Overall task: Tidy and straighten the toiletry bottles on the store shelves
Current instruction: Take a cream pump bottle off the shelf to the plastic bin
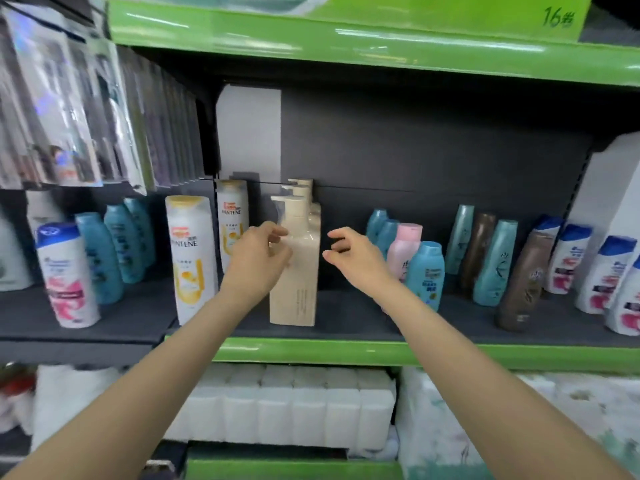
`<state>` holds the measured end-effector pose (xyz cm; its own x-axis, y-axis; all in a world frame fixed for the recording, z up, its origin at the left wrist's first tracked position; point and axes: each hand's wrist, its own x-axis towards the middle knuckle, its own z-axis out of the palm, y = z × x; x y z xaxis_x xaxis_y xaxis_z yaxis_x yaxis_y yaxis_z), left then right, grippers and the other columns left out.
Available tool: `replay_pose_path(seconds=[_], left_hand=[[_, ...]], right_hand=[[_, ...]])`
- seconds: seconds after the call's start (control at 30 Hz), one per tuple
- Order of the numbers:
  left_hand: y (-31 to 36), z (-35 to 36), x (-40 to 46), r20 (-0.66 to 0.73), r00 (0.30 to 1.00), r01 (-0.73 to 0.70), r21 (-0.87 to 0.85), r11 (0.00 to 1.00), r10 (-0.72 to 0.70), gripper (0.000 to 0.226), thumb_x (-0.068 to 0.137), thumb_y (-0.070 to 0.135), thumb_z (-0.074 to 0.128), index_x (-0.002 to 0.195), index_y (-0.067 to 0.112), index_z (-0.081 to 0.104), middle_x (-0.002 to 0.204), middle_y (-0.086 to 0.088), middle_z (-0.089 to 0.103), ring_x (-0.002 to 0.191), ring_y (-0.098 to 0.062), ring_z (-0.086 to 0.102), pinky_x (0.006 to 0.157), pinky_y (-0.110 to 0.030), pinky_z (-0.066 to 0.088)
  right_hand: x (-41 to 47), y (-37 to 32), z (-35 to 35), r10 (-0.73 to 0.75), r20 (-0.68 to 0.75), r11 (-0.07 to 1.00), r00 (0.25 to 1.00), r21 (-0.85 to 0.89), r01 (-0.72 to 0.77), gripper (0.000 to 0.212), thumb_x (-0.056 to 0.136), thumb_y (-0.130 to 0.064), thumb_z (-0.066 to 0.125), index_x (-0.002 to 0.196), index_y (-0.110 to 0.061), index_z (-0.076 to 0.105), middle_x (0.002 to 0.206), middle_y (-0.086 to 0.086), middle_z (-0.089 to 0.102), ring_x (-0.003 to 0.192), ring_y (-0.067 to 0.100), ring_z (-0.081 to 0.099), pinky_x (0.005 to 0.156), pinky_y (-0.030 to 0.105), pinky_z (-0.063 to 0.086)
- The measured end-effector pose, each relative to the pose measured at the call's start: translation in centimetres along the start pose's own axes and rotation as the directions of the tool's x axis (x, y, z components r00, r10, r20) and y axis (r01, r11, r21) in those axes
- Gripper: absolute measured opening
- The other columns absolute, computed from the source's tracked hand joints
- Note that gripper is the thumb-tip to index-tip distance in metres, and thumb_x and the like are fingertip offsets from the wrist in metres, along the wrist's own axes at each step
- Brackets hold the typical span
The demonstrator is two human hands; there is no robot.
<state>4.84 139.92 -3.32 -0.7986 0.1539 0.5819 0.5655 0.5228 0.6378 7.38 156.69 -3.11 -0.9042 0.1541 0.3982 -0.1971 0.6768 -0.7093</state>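
Tall cream rectangular plastic pump bottle [294, 271]: upright at front of dark grey shelf [363, 323] (two alike behind). Left hand [258, 261] fingers curled against its shoulder; right hand [353, 259] just beside, fingers loosely apart, empty

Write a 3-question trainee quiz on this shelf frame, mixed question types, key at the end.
1. True or false: the right hand is gripping the cream pump bottle.
2. Multiple choice: what stands directly left of the cream pump bottle at the shelf front? A) pink bottle B) white and yellow Pantene bottle C) brown bottle
3. Fill in: the packs on the shelf below the green shelf edge are white ____ rolls.

Key
1. False: it hovers to the bottle's right, fingers loosely curled, with a gap between them. The left hand is at the bottle's neck.
2. B
3. Paper; probably toilet tissue.
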Motion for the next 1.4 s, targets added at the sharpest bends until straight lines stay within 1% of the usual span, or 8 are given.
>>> replay_pose_path(seconds=[0.27, 0.4, 0.6, 0.77, 0.87, 1.13, 1.3, 1.4], left_hand=[[-3.8, -2.1, 1.8, 0.225, 0.974, 0.028, -0.011, 1.0, -0.025, 0.057, 0.087, 0.02, 0.064, 0.138, 0.016, 0.04, 0.134, -0.009, 0.051, 0.116, -0.021, 0.053, 0.086, -0.021, 0.038], [-4.9, -1.5, 2.6, 0.335, 0.941, -0.03, -0.054, 0.998, 0.046, 0.063, 0.084, 0.019, 0.067, 0.139, 0.018, 0.036, 0.13, -0.005, 0.051, 0.114, -0.015, 0.05, 0.088, -0.023, 0.039], [-7.0, -0.3, 3.5, 0.376, 0.923, -0.005, -0.183, 0.983, 0.075, 0.07, 0.081, 0.02, 0.071, 0.139, 0.021, 0.032, 0.118, 0.0, 0.056, 0.11, -0.016, 0.054, 0.085, -0.024, 0.043], [-8.6, 0.9, 3.7, 0.489, 0.872, 0.101, -0.201, 0.974, 0.01, 0.079, 0.076, 0.031, 0.075, 0.14, 0.017, 0.033, 0.133, -0.005, 0.053, 0.122, -0.022, 0.051, 0.101, -0.042, 0.044], [-8.5, 0.7, 3.4, 0.537, 0.838, 0.055, -0.257, 0.965, 0.095, 0.072, 0.076, 0.03, 0.075, 0.136, 0.021, 0.037, 0.126, 0.002, 0.056, 0.117, -0.016, 0.053, 0.101, -0.043, 0.044], [-5.5, -0.7, 0.4, 0.362, 0.904, -0.112, -0.31, 0.944, 0.226, 0.058, 0.073, 0.024, 0.078, 0.126, 0.028, 0.053, 0.09, 0.013, 0.053, 0.08, -0.007, 0.053, 0.074, -0.021, 0.046], [-3.9, -0.8, -1.4, 0.309, 0.909, -0.307, 0.044, 0.951, 0.279, 0.064, 0.075, 0.038, 0.07, 0.133, 0.037, 0.045, 0.106, 0.003, 0.047, 0.099, -0.017, 0.05, 0.082, -0.037, 0.048], [-3.4, -1.0, -2.2, 0.287, 0.904, -0.363, 0.118, 0.924, 0.318, 0.066, 0.075, 0.044, 0.066, 0.135, 0.037, 0.04, 0.112, 0.006, 0.046, 0.105, -0.016, 0.049, 0.081, -0.039, 0.05]], right_hand=[[0.8, -1.3, 3.5, 0.03, -0.059, 0.995, 0.998, 0.096, -0.025, 0.05, 0.089, -0.023, 0.062, 0.134, -0.016, 0.044, 0.12, 0.002, 0.059, 0.104, 0.012, 0.054, 0.083, 0.024, 0.041], [1.1, -1.1, 4.2, 0.08, -0.076, 0.98, 0.994, 0.19, -0.064, 0.047, 0.087, -0.025, 0.065, 0.131, -0.022, 0.048, 0.121, 0.0, 0.059, 0.112, 0.016, 0.056, 0.096, 0.042, 0.048], [0.8, -1.6, 4.6, 0.13, -0.135, 0.944, 0.982, 0.321, -0.081, 0.039, 0.086, -0.015, 0.066, 0.123, -0.02, 0.053, 0.099, -0.011, 0.058, 0.093, 0.01, 0.06, 0.071, 0.029, 0.055], [0.1, -1.7, 5.4, 0.156, -0.257, 0.928, 0.954, 0.369, -0.053, 0.035, 0.084, -0.011, 0.068, 0.114, -0.023, 0.055, 0.1, -0.008, 0.063, 0.096, 0.016, 0.064, 0.076, 0.043, 0.058], [-0.6, -2.3, 4.6, 0.204, -0.282, 0.861, 0.938, 0.508, -0.034, 0.032, 0.085, -0.009, 0.066, 0.113, -0.021, 0.055, 0.103, -0.001, 0.064, 0.091, 0.011, 0.065, 0.073, 0.037, 0.059], [-4.2, -1.7, 3.7, 0.325, -0.245, 0.735, 0.913, 0.673, -0.081, 0.032, 0.097, -0.017, 0.048, 0.128, -0.011, 0.052, 0.108, 0.0, 0.064, 0.101, 0.015, 0.064, 0.071, 0.031, 0.059], [-5.7, -2.2, 3.6, 0.488, -0.054, 0.673, 0.871, 0.66, -0.335, 0.041, 0.094, -0.05, 0.044, 0.126, -0.024, 0.044, 0.122, 0.004, 0.056, 0.111, 0.028, 0.058, 0.088, 0.038, 0.051], [-6.3, -2.3, 3.7, 0.475, -0.097, 0.7, 0.875, 0.645, -0.308, 0.05, 0.086, -0.05, 0.059, 0.127, -0.025, 0.047, 0.122, -0.001, 0.059, 0.107, 0.024, 0.061, 0.087, 0.041, 0.052]])
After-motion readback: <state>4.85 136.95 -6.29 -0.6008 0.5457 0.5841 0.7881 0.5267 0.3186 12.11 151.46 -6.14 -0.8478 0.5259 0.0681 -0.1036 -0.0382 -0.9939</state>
